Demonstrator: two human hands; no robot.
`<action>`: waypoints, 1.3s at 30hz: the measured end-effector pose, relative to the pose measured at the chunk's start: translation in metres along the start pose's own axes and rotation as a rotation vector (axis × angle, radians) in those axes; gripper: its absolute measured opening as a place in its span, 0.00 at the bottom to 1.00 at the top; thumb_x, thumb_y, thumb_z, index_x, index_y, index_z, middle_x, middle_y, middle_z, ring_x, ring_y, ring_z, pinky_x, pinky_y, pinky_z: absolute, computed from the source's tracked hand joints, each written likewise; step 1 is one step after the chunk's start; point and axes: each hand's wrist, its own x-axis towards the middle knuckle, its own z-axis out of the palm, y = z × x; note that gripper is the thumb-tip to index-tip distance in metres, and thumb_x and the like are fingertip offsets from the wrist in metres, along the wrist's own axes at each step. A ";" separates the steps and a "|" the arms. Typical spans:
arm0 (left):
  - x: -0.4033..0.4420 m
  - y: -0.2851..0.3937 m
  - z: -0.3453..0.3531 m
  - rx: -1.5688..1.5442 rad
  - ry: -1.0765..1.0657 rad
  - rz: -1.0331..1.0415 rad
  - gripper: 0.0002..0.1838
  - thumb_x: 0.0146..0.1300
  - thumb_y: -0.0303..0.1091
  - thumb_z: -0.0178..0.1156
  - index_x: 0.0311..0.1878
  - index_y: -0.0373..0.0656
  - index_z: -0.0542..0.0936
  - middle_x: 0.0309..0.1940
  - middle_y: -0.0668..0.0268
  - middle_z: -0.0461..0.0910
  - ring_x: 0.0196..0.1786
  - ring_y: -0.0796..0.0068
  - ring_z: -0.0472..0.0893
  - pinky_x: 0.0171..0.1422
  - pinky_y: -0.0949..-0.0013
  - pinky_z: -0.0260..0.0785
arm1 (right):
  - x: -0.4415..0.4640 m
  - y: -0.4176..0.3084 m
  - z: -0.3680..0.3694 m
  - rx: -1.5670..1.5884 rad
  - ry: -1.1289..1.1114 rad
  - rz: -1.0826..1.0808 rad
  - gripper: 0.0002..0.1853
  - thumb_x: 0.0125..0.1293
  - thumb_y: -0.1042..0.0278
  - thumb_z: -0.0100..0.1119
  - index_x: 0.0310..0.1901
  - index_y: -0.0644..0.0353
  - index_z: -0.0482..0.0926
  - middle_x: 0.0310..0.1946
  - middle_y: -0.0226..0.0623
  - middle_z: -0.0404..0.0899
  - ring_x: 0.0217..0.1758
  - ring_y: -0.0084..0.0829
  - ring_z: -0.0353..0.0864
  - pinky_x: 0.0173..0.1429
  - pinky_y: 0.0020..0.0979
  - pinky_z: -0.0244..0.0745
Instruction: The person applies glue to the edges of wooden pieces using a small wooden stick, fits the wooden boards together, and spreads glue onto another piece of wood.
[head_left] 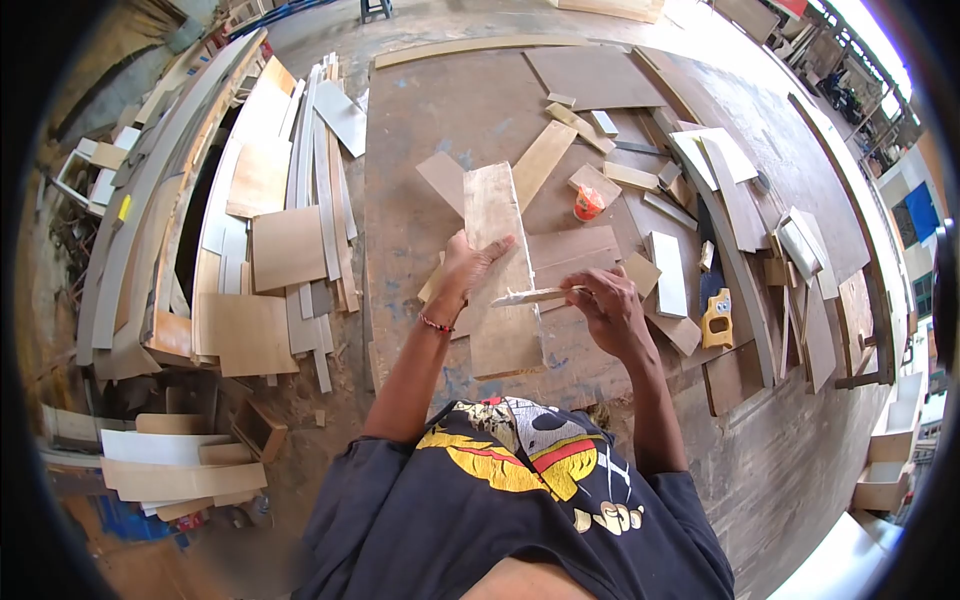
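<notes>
My left hand (478,264) is closed round the left edge of a pale wooden board (490,205), its thumb lying on the face. The board is held up over the worktable (425,115). Between the fingers of my right hand (612,308) is a thin wooden stick (548,295) with white paste on its far end. The paste-covered tip touches or hovers just over the board; I cannot tell which. White paste also shows along the board's right edge. Beyond my right hand, a small orange-red pot (588,204) stands among wood offcuts.
A handsaw with a yellow handle (717,318) lies to the right, near a white block (666,274). Wood offcuts (545,160) and panels (600,78) are spread over the table. Stacked boards (285,245) fill the left side. A long beam (715,220) runs along the right.
</notes>
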 end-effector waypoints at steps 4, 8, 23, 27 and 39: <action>-0.010 0.016 0.007 0.100 0.013 0.010 0.23 0.53 0.40 0.69 0.44 0.32 0.75 0.34 0.63 0.81 0.31 0.78 0.80 0.33 0.74 0.73 | 0.004 0.004 0.007 0.037 -0.073 0.008 0.06 0.57 0.75 0.56 0.36 0.55 0.76 0.24 0.31 0.79 0.31 0.31 0.78 0.43 0.31 0.61; -0.002 0.008 -0.002 0.105 0.003 -0.023 0.22 0.52 0.36 0.69 0.45 0.32 0.76 0.36 0.61 0.81 0.36 0.76 0.80 0.38 0.73 0.74 | -0.005 0.000 0.003 0.005 -0.129 -0.047 0.04 0.57 0.73 0.57 0.35 0.56 0.77 0.23 0.30 0.79 0.30 0.31 0.78 0.43 0.31 0.61; -0.034 0.012 0.019 -0.288 -0.049 -0.142 0.20 0.60 0.51 0.60 0.38 0.40 0.76 0.23 0.69 0.77 0.20 0.82 0.76 0.23 0.77 0.70 | -0.015 0.000 0.046 0.268 0.337 0.213 0.04 0.60 0.76 0.56 0.37 0.60 0.78 0.24 0.33 0.81 0.27 0.28 0.78 0.36 0.28 0.68; -0.016 -0.002 0.014 -0.391 -0.045 -0.281 0.20 0.60 0.50 0.60 0.40 0.40 0.77 0.24 0.70 0.78 0.23 0.82 0.77 0.26 0.77 0.71 | -0.022 -0.014 0.046 0.150 0.396 0.048 0.07 0.57 0.81 0.53 0.35 0.58 0.78 0.23 0.31 0.80 0.25 0.30 0.77 0.39 0.28 0.65; 0.001 -0.004 -0.008 -0.154 0.076 -0.092 0.21 0.55 0.42 0.67 0.42 0.33 0.77 0.30 0.64 0.80 0.27 0.79 0.78 0.30 0.75 0.71 | -0.028 -0.007 0.011 0.053 0.435 -0.057 0.05 0.54 0.79 0.57 0.32 0.57 0.76 0.24 0.32 0.78 0.24 0.30 0.74 0.41 0.30 0.62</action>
